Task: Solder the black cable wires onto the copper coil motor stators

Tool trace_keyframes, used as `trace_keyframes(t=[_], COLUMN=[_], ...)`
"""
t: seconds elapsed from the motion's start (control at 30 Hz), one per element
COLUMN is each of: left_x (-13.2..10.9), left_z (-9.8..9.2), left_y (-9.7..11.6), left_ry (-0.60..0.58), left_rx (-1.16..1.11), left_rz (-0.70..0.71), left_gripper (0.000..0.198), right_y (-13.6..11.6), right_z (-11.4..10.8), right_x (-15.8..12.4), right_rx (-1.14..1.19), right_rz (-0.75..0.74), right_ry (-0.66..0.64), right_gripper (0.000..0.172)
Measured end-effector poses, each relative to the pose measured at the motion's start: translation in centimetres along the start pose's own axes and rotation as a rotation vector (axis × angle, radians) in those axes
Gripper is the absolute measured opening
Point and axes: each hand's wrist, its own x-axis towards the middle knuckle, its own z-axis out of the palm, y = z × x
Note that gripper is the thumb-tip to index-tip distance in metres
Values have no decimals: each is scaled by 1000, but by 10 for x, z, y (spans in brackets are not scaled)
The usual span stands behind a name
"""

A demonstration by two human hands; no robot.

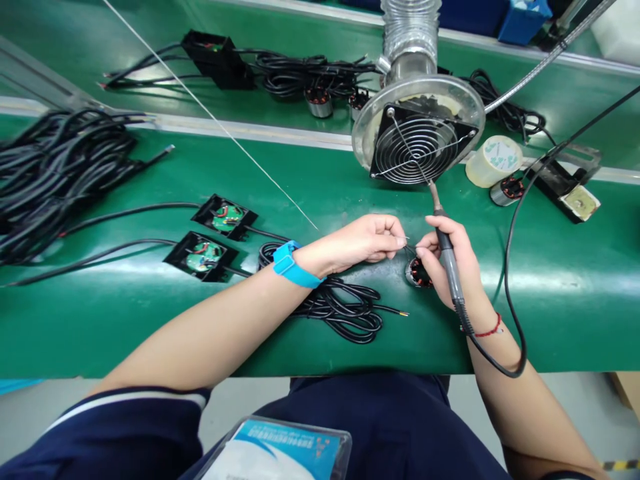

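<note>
My left hand (377,239) is closed in a pinch, with a thin silvery wire end at its fingertips. In my right hand (457,257) is a soldering iron (449,263), its tip pointing up and away toward the fan grille. The right thumb and forefinger also meet near a thin dark lead between the hands; whether they grip it is unclear. Just below the fingertips stands a small motor stator (416,273) with copper windings, partly hidden by my right hand. A coiled black cable (350,310) lies under my left forearm.
A fume extractor fan (420,143) hangs just beyond my hands. Two black housings with circuit boards (227,217) (203,257) lie left. A cable pile (65,173) fills the far left. A tape roll (494,161) and iron stand (570,190) are right. A thin line (210,113) slants down.
</note>
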Motion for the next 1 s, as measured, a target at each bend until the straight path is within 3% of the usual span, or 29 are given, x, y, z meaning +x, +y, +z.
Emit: trace_keyframes(t=[0.23,0.37,0.53,0.63,0.83,1.0], left_x=[3,5,8,9,15,14], left_z=[0,2,3,6,8,-13], left_y=[-1,-4,-6,-10,-15,6], left_ry=[38,46,41,15,21,130], left_rx=[145,192,180,216,367,527], left_rz=[-9,25,76,103,157,239], left_gripper=[8,11,12,10,11,11], right_y=[-1,0,0,3,17,25], right_z=[4,2,6,9,14,4], right_x=[0,-5,-7,-8,-5,-1], right_rx=[-17,-344,-657,-632,-410,-341], right_rz=[-3,-183,-352,-354,-74,-111], right_ry=[55,26,98,184,212,248], right_gripper=[39,43,29,27,31,38])
